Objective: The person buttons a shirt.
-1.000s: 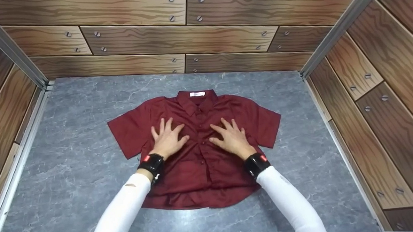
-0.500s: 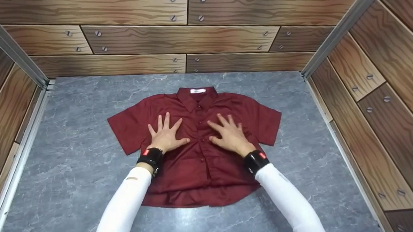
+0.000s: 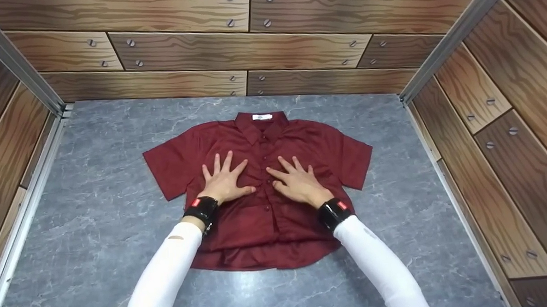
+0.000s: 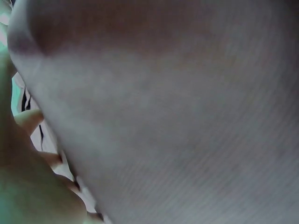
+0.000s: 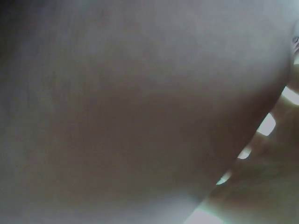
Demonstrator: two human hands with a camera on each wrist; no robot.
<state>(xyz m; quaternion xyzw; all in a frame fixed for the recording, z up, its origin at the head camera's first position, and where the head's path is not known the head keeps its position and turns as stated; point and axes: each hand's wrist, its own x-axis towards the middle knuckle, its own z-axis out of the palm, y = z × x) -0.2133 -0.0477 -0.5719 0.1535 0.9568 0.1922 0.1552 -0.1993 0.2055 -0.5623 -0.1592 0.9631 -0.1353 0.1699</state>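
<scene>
A dark red short-sleeved shirt (image 3: 240, 229) lies front side up, its collar (image 3: 272, 126) toward the back wall and its sleeves spread to both sides. My left hand (image 3: 224, 183) rests on the left half of the chest with straight, spread fingers. On the other side of the button line, my right hand (image 3: 300, 184) lies on the cloth, fingers spread too. Neither hand grips the fabric. The hem is wavy with a few folds. Blurred cloth (image 4: 163, 116) fills most of the left wrist view, and the right wrist view is similarly covered by close cloth (image 5: 131, 116).
The shirt lies on a grey marbled surface (image 3: 98, 253). Wood-patterned panels form the back wall (image 3: 186, 51) and the side walls, with metal rails (image 3: 457, 34) at the corners. Black bands (image 3: 202, 214) circle both wrists.
The shirt has slid slightly toward the back wall. My right hand has shifted left toward the button line, and my left hand moved up, then a little right.
</scene>
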